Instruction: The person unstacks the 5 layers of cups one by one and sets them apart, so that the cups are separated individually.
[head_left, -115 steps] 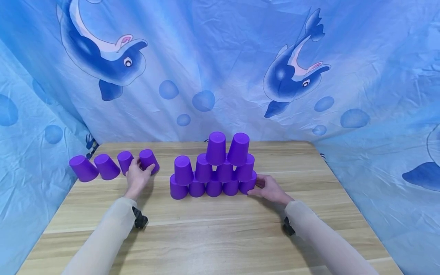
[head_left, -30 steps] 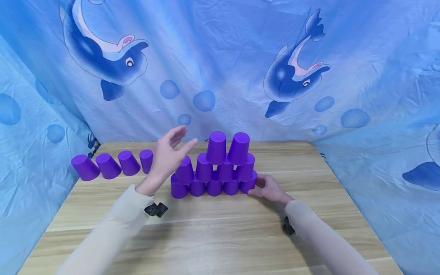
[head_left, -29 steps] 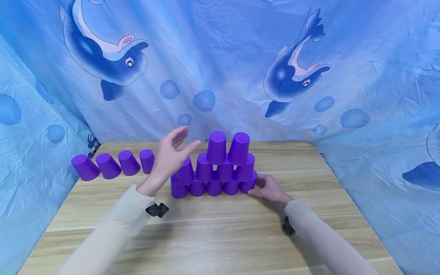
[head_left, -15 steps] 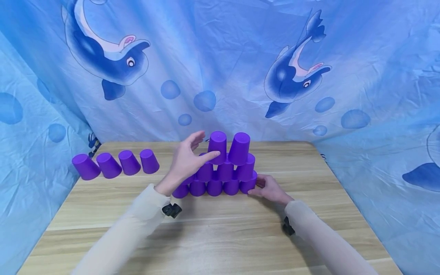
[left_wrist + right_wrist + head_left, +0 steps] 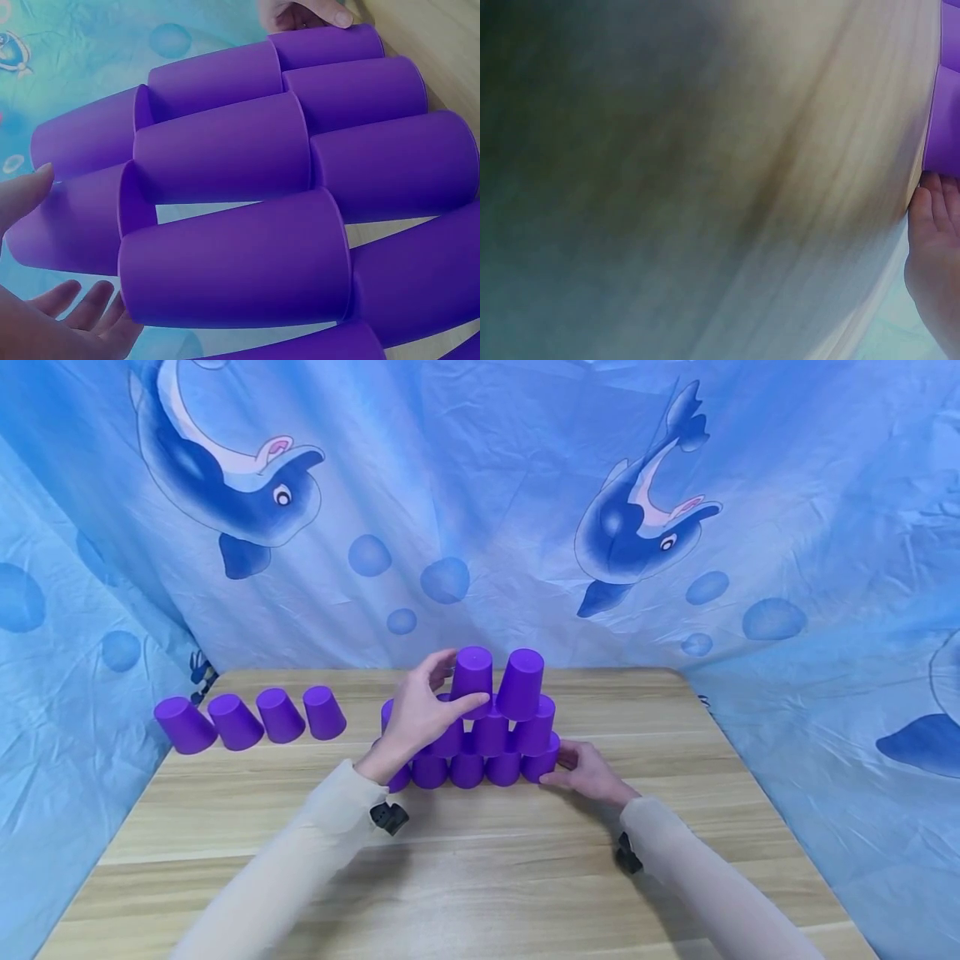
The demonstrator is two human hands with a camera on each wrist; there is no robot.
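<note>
Upside-down purple cups stand as a stepped stack, several at the bottom, several above and two on top. In the head view my left hand (image 5: 420, 706) is at the top-left cup (image 5: 474, 668), thumb in front and fingers behind. The left wrist view shows the thumb tip at that cup (image 5: 71, 225), with the loosely bent fingers (image 5: 90, 307) apart from it below. My right hand (image 5: 592, 772) holds the rightmost bottom cup (image 5: 538, 760) between thumb and fingers. In the right wrist view its fingers (image 5: 937, 202) touch a cup (image 5: 945, 127). My left hand covers part of the stack's left end.
Several more upside-down purple cups (image 5: 281, 716) stand in a spaced row at the table's left. The wooden table (image 5: 480, 877) extends in front of the stack. A blue curtain (image 5: 487, 510) with dolphins hangs behind and at both sides.
My left hand has left the cup row at left and moved right, across the stack's left end to the top-left cup. My right hand has stayed at the bottom-right cup.
</note>
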